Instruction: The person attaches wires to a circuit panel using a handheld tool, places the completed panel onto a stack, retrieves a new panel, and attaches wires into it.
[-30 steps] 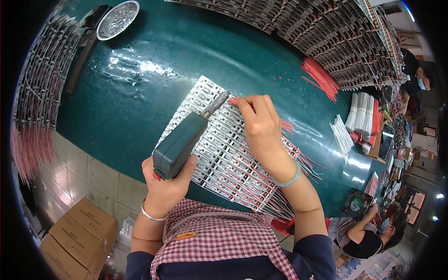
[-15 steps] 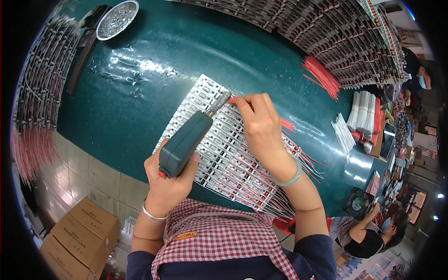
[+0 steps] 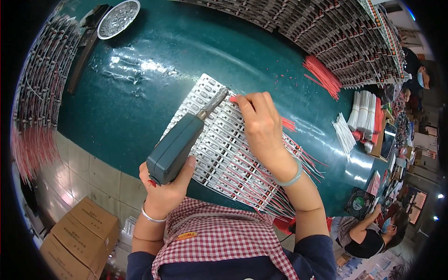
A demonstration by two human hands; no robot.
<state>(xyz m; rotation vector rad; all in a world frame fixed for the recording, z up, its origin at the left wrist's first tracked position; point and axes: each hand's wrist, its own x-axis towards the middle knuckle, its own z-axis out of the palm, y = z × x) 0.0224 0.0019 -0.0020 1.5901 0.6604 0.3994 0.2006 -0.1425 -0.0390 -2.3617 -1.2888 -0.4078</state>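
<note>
My left hand (image 3: 164, 192) is wrapped round a dark green soldering gun (image 3: 175, 148), its long tip reaching the upper edge of a white panel of small circuit boards (image 3: 203, 87). Close beside that tip, my right hand (image 3: 262, 125) pinches a short red wire (image 3: 234, 99) against the panel's upper right edge. Whether tip and wire touch is too small to tell. Red and white wires (image 3: 261, 182) trail from the panel's lower right rows, partly under my right forearm. The panel lies tilted on the green table (image 3: 126, 116).
A metal bowl (image 3: 119, 19) stands far left. Stacked wired panels line the left (image 3: 44, 84) and far right (image 3: 336, 37). Red wires (image 3: 324, 77) and white wire bundles (image 3: 364, 109) lie to the right. Boxes (image 3: 81, 238) sit on the floor; a co-worker (image 3: 373, 233) sits at lower right.
The soldering gun in my left hand has shifted slightly left and toward me, its tip drawing back from the red wire. My right hand has barely moved.
</note>
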